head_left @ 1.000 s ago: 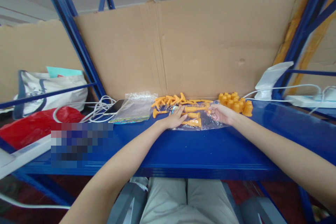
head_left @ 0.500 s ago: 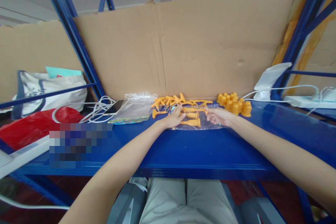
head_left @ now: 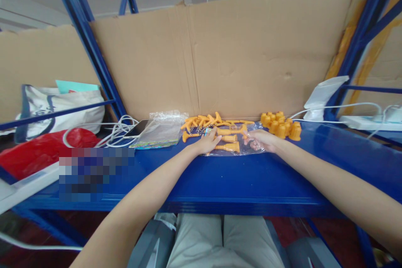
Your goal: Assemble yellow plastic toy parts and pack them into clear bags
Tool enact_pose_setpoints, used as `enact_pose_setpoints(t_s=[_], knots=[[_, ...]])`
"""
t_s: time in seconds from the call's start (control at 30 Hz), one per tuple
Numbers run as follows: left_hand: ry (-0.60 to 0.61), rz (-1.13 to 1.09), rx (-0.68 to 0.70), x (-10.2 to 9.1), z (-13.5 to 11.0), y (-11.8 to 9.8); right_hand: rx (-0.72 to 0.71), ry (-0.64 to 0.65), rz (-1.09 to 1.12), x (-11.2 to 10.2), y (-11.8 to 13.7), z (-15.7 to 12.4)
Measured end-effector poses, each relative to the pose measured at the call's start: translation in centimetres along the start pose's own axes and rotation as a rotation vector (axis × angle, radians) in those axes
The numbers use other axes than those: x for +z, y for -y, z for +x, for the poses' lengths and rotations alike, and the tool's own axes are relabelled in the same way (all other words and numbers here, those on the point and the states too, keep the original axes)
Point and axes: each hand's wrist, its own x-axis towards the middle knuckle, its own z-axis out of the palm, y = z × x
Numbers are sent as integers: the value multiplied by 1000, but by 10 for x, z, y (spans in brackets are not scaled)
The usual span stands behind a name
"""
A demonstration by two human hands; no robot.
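Observation:
A clear plastic bag (head_left: 248,150) lies flat on the blue shelf top with several orange plastic parts on or in it, among them a flared piece (head_left: 231,147) and a short cylinder (head_left: 230,138). My left hand (head_left: 207,141) rests on the bag's left side, fingers outstretched over the ends of these parts. At the bag's right side, my right hand (head_left: 260,139) is closed, its fingertips at an orange T-shaped piece (head_left: 244,131). The curled fingers partly hide their grip. Behind my left hand is a pile of orange T-handled parts (head_left: 201,121); a threaded one (head_left: 190,135) lies to its left.
Orange cup-like pieces (head_left: 282,125) stand grouped at the right. Left of the pile lies a stack of clear bags (head_left: 158,134), beside white cables (head_left: 121,132) and a red bag (head_left: 47,150). Cardboard (head_left: 245,58) walls off the back. A white power strip (head_left: 367,122) sits far right.
My right hand has shifted slightly left and turned a little, and the T-shaped end of the orange piece now shows at its fingertips. My left hand stays nearly still.

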Motion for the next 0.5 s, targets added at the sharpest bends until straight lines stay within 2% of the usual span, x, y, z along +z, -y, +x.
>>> enact_pose_setpoints(t_s=[0.23,0.5], knots=[[-5,-3,-15,2,2,0,50,-148,53,6,4,-4],[-5,42,-12,1,1,-1,74,-119,20,2,3,1]])
